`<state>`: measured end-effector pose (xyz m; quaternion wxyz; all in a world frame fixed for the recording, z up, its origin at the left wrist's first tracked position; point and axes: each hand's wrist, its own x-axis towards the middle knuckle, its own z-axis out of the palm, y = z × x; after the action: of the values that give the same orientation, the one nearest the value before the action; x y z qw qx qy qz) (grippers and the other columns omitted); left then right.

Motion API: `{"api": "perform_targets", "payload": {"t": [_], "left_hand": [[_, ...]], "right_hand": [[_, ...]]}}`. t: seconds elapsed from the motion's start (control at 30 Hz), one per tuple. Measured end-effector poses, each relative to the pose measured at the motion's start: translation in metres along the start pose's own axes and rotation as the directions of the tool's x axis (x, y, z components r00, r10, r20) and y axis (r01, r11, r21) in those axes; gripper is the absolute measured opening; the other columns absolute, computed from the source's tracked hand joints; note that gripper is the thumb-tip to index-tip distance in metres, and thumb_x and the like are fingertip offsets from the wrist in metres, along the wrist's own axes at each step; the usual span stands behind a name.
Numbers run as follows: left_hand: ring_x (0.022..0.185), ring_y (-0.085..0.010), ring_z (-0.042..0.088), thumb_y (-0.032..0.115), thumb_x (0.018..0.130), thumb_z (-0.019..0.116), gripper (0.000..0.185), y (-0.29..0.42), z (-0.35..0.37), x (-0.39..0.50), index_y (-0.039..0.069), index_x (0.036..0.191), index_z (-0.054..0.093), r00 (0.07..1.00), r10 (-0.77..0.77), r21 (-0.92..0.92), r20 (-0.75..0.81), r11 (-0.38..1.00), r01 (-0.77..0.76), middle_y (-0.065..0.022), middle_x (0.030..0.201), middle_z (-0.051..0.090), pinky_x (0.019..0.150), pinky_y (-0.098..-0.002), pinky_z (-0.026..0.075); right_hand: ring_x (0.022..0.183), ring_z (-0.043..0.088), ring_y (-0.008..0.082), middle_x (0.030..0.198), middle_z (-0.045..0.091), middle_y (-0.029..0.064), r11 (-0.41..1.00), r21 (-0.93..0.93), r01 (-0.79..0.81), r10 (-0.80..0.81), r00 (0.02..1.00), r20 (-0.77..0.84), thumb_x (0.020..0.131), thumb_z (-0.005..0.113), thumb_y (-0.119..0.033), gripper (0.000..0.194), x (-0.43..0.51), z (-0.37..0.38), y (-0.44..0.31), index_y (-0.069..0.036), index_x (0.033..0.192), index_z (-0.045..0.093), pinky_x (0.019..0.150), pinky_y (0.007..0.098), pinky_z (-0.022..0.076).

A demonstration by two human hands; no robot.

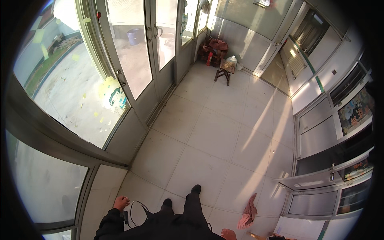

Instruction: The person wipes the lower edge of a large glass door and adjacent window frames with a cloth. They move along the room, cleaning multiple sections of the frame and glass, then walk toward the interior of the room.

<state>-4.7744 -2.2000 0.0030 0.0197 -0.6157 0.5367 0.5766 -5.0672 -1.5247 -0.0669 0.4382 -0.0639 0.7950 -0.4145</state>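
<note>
My left hand [121, 203] hangs beside my left hip, fingers curled, near the tiled wall base; a black cable [139, 201] loops just right of it, and whether the hand holds anything is not clear. At the bottom edge, my right hand [228, 234] is partly cut off by the frame, so its fingers cannot be made out well. A crumpled pink cloth [248, 216] lies on the tiled floor [207, 156], to the right of my legs and apart from my right hand.
Glazed metal doors [150, 60] line the left side. A wooden folding stool [225, 72], a red bottle-like object [209, 59] and a white plastic jug [232, 59] stand at the far end. An open doorway [276, 70] is at the far right; a door [318, 180] juts from the right wall.
</note>
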Motion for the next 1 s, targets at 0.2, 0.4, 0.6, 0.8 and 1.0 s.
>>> {"api": "perform_targets", "payload": {"t": [0.2,0.4,0.6,0.8,1.0], "left_hand": [[0.073,-0.0194,0.068,0.016,0.092,0.056,0.024,0.05,0.043,-0.013,-0.006,0.096,0.063,0.994,-0.06,-0.018,-0.087,0.998,0.058,-0.013,0.083,0.068,0.061,-0.0305,0.054],[0.071,-0.0172,0.067,0.016,0.09,0.058,0.024,0.087,0.085,-0.022,-0.006,0.098,0.065,0.98,-0.035,-0.103,-0.195,0.995,0.016,-0.0118,0.082,0.068,0.062,-0.0286,0.054],[0.071,-0.0173,0.067,0.016,0.09,0.058,0.023,0.099,0.105,-0.004,-0.004,0.098,0.066,0.941,-0.135,-0.221,-0.31,0.973,0.067,-0.0112,0.082,0.068,0.061,-0.0289,0.053],[0.068,-0.0181,0.067,0.017,0.091,0.059,0.023,0.133,0.112,0.053,-0.005,0.097,0.065,0.947,-0.183,-0.342,-0.263,0.936,0.086,-0.0111,0.082,0.068,0.059,-0.0287,0.053],[0.066,-0.0167,0.065,0.013,0.089,0.06,0.02,0.221,0.098,0.1,-0.005,0.095,0.064,0.926,-0.057,-0.322,-0.373,0.944,-0.072,-0.0103,0.08,0.067,0.058,-0.0275,0.051]], "right_hand": [[0.084,0.067,0.0273,0.09,0.07,0.0055,0.801,-0.599,0.008,0.046,0.996,0.074,0.086,0.056,-0.023,0.015,0.114,-0.106,-0.084,-0.012,0.086,0.067,0.073,0.0386,0.055],[0.073,0.064,0.0233,0.081,0.064,0.0069,0.997,-0.008,-0.081,0.082,0.995,0.064,0.093,0.053,-0.019,0.021,0.221,-0.191,-0.162,-0.001,0.088,0.063,0.064,0.0399,0.0522],[0.075,0.07,0.0244,0.094,0.07,0.0178,0.991,-0.09,-0.101,0.096,0.994,-0.058,0.089,0.057,-0.019,0.032,0.297,-0.209,-0.24,0.006,0.107,0.065,0.066,0.0342,0.0593],[0.078,0.072,0.0215,0.086,0.073,0.0137,0.931,-0.362,0.033,-0.016,0.999,0.049,0.086,0.059,-0.021,0.031,0.358,-0.188,-0.35,0.003,0.103,0.07,0.072,0.0316,0.0587],[0.077,0.073,0.0198,0.09,0.074,0.0136,0.92,-0.392,-0.016,0.053,0.995,0.083,0.088,0.061,-0.026,0.034,0.432,-0.176,-0.436,0.001,0.107,0.069,0.074,0.0303,0.0567]]}}
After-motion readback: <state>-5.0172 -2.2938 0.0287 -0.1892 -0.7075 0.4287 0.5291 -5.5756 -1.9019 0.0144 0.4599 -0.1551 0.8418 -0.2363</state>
